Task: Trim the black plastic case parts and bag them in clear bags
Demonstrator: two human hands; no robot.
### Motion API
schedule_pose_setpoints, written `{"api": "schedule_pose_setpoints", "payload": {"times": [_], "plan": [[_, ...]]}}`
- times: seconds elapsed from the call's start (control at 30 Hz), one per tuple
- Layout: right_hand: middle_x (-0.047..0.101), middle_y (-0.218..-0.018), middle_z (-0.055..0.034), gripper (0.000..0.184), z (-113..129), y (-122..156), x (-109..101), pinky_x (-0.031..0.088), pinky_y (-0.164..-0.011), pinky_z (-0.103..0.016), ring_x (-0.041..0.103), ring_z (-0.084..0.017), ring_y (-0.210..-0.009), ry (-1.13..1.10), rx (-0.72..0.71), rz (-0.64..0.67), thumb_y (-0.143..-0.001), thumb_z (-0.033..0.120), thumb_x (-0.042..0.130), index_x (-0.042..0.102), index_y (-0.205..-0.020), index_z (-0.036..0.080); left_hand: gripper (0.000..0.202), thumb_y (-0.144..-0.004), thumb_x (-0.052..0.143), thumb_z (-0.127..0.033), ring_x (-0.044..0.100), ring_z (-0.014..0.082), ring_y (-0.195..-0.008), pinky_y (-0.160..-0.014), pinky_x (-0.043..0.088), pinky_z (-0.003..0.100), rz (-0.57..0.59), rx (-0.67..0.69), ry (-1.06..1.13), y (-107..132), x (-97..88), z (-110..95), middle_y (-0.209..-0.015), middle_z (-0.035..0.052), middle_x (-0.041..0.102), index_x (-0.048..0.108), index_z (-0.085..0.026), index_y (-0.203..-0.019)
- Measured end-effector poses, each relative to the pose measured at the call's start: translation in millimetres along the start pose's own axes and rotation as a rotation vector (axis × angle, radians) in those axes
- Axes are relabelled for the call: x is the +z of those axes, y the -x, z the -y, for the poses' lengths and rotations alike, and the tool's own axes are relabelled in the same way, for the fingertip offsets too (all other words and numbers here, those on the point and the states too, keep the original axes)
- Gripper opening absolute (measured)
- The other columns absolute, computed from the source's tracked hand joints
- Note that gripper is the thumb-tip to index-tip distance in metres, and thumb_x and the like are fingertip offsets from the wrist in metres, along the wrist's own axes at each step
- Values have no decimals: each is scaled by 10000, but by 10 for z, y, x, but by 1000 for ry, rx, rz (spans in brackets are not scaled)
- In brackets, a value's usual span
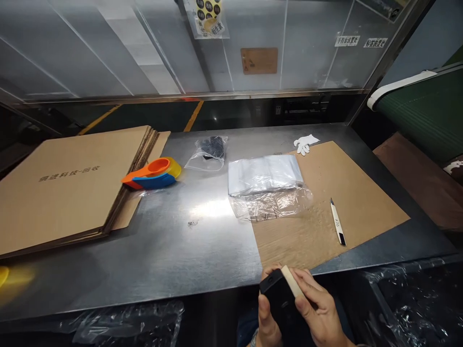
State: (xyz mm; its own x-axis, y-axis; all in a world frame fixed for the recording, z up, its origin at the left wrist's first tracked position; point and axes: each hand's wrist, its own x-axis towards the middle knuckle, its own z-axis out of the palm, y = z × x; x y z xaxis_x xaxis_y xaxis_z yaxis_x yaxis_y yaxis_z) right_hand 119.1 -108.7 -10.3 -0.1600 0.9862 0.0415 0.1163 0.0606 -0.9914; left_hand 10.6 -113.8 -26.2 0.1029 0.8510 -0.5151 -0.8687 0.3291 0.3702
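Note:
At the table's front edge, my left hand (268,320) is closed around a black box-like object (284,303), thumb along its near side. My right hand (320,306) pinches a cream-coloured flat block (292,281) between thumb and fingers. The block lies against the right side of the black object. The lower part of the black object is cut off by the frame. Beyond my hands, a utility knife (337,221) rests on a flat cardboard sheet (361,193). A stack of clear plastic bags (265,174) lies partly on that sheet.
A stack of flat cardboard boxes (72,183) covers the left of the metal table (173,260). Near it are an orange and blue tape dispenser (154,174) and a bag with black items (212,148). A white glove (306,143) lies at the back; a green conveyor belt (423,106) stands right.

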Motion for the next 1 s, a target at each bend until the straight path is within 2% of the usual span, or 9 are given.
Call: {"api": "schedule_pose_setpoints", "payload": {"times": [0.17,0.23,0.37,0.5,0.57,0.67,0.77,0.9,1.0], "plan": [[547,-1207,-107,383,-9,-1,21,485,-873,-368,534,-248,-1056,93,-100,-52,-934,334,423,450,-1303,235,546,-744,457,-608,537,297,-1024,-927,400,427,-41,-78,91,-64,264,-110,-1004,116,645,659,-151,-965],[572,-1170,-106,373,-30,33,-2,509,-838,-363,551,-252,-1036,142,-126,-45,-934,325,422,463,-1295,236,523,-771,444,-589,557,252,-972,-885,434,379,-119,-56,83,-138,307,-201,-922,104,660,673,-135,-893],[553,-1158,-114,398,-111,141,-102,511,-813,-387,544,-251,-1007,175,-201,91,-944,307,402,401,-1335,238,476,-796,449,-557,594,190,-767,-831,461,334,-217,-135,93,-305,330,-412,-610,38,598,658,-129,-819],[543,-1128,-108,418,-150,218,-237,510,-792,-379,537,-234,-969,180,-236,243,-936,294,426,372,-1349,251,433,-825,416,-529,573,167,-607,-835,467,410,-201,-183,70,-373,339,-547,-624,16,582,618,-147,-851],[552,-1102,-103,389,-109,221,-294,508,-795,-374,540,-237,-970,199,-201,231,-932,295,434,421,-1318,251,428,-832,390,-538,524,136,-517,-662,503,363,-155,-237,86,-378,338,-561,-661,0,562,595,-169,-910],[554,-1091,-112,351,-1,176,-358,502,-805,-379,544,-253,-986,257,-153,114,-928,278,427,478,-1274,239,444,-853,342,-525,459,108,-468,-461,412,248,-59,-301,107,-383,318,-535,-670,-5,519,561,-172,-1011],[555,-1076,-119,349,50,104,-372,507,-781,-382,546,-261,-969,325,-248,53,-915,263,435,493,-1258,229,409,-872,335,-459,475,122,-517,-484,402,241,-38,-336,102,-390,291,-498,-700,20,528,521,-164,-1084],[542,-1062,-134,391,-26,55,-245,509,-732,-385,530,-255,-925,443,-499,148,-897,275,463,456,-1284,218,311,-865,422,-291,530,134,-618,-574,441,255,-134,-330,52,-378,279,-455,-784,28,546,477,-177,-1149],[544,-1019,-149,408,-34,2,-124,506,-708,-382,518,-248,-884,523,-552,194,-877,201,457,455,-1284,177,311,-852,480,-272,518,111,-580,-550,427,236,-226,-334,-26,-335,274,-385,-749,-2,537,482,-211,-1156]]}}
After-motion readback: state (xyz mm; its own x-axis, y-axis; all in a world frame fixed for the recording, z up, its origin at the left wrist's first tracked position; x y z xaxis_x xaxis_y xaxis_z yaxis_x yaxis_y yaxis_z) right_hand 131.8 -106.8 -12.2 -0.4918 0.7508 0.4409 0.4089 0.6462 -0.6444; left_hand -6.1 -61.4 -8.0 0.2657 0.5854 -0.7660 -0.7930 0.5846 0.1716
